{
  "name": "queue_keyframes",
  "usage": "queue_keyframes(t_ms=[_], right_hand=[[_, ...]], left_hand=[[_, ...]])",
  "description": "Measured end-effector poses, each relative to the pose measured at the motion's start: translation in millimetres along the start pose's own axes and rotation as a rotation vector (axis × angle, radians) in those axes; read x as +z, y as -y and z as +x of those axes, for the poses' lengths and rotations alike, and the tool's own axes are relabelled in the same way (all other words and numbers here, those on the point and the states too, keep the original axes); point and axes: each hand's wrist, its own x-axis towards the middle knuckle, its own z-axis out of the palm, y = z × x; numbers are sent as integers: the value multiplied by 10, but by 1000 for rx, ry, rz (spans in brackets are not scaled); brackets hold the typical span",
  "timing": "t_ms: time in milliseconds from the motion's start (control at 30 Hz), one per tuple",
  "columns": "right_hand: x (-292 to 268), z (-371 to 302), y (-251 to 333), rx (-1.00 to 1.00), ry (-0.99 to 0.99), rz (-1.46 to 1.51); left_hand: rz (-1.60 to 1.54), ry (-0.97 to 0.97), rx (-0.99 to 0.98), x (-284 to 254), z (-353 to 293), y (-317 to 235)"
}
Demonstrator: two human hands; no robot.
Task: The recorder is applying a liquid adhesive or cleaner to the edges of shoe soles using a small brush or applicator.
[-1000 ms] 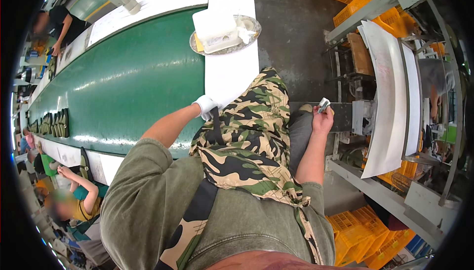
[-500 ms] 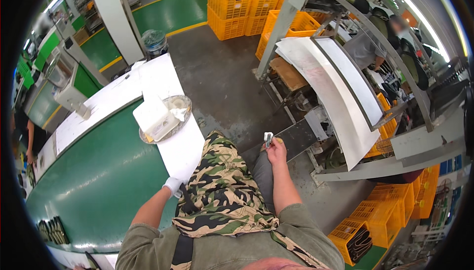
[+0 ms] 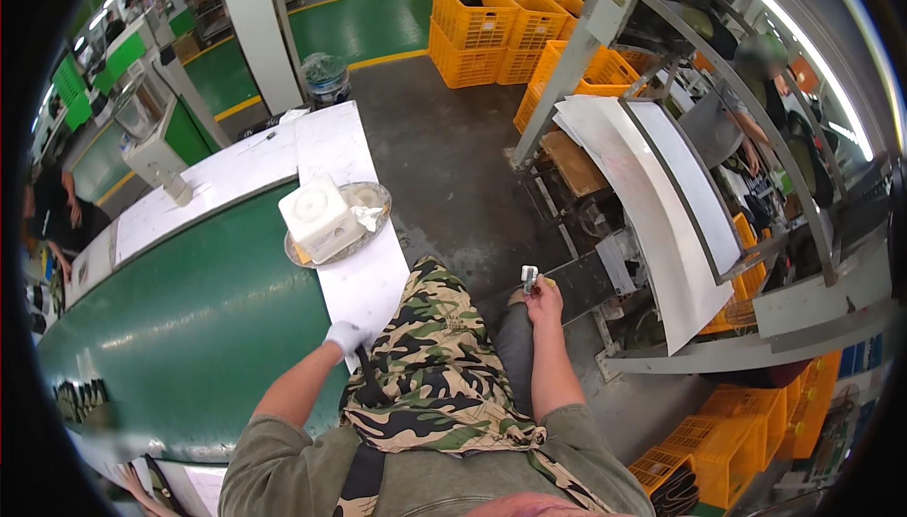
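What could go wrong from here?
The small white-and-grey item, pinched in the bare right hand away from the white tabletop, might slip and drop. The round tray bearing the white container sits close to the tabletop's edge, so a bump could knock it off.

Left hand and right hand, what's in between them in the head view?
In the head view, the camouflage apron and a grey trouser leg lie between your left hand and right hand.

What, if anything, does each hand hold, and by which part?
Right hand: a small white-and-grey object, held by its end nearest the palm. Gloved left hand: cannot tell.
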Motion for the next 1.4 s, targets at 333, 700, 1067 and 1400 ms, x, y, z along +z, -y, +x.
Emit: queue_keyframes(t_ms=[333,700,1067,1400], right_hand=[[1219,629,-140,61,-154,-547],[3463,506,-1106,-288,302,-1004],[4247,533,-1547,-577,581,-1813],[4271,645,-1708,-771,648,-1862]], left_hand=[[-603,356,-221,-495,1032,-434],[-595,332,-332,-495,782,-527],[-631,336,-377,-498,781,-601],[-631,312,-396,-471,801,-602]])
